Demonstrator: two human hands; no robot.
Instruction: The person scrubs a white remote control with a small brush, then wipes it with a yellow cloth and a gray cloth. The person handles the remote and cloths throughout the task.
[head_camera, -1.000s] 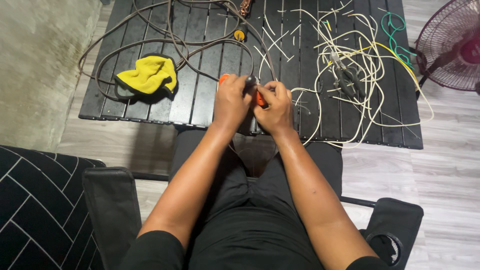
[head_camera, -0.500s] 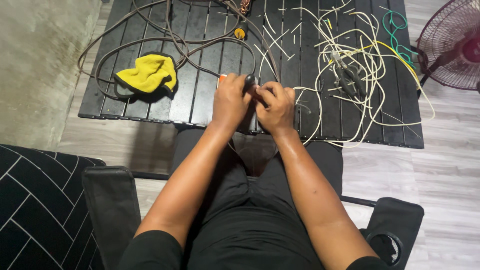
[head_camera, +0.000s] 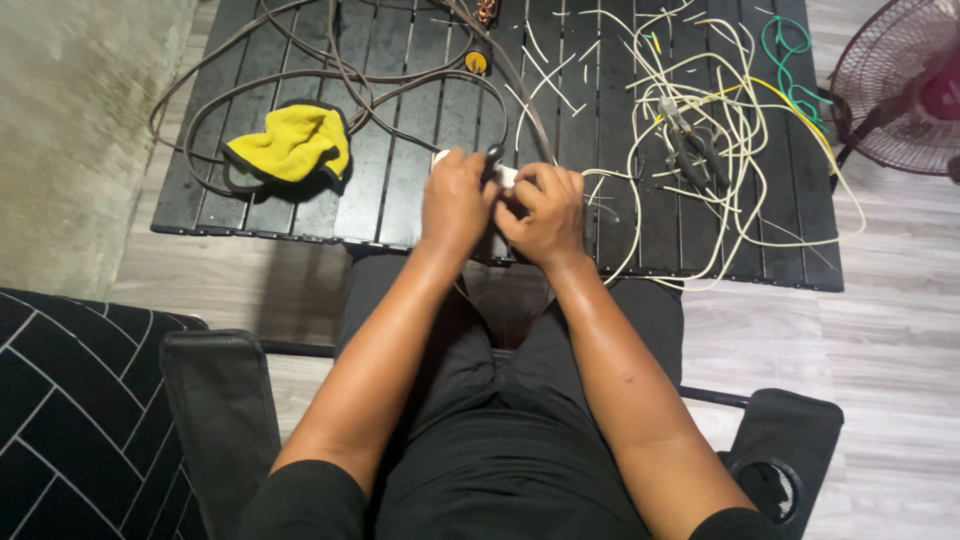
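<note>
Head view: two hands meet over a black slatted surface (head_camera: 400, 200).
Left hand (head_camera: 455, 205) and right hand (head_camera: 545, 215) fingers pinch a small white piece (head_camera: 507, 177) at centre; yellow cloth (head_camera: 292, 145) at 9 o'clock, white wires (head_camera: 720, 130) at 2.

- The table (head_camera: 300, 215) is black and slatted, with a matt finish.
- The yellow cloth (head_camera: 292, 142) looks soft and fuzzy.
- The white wires (head_camera: 735, 150) have smooth plastic sheathing.
- The brown cable (head_camera: 300, 75) looks rubbery and dull.
- The floor (head_camera: 890, 300) is pale wood-look plank.
</note>
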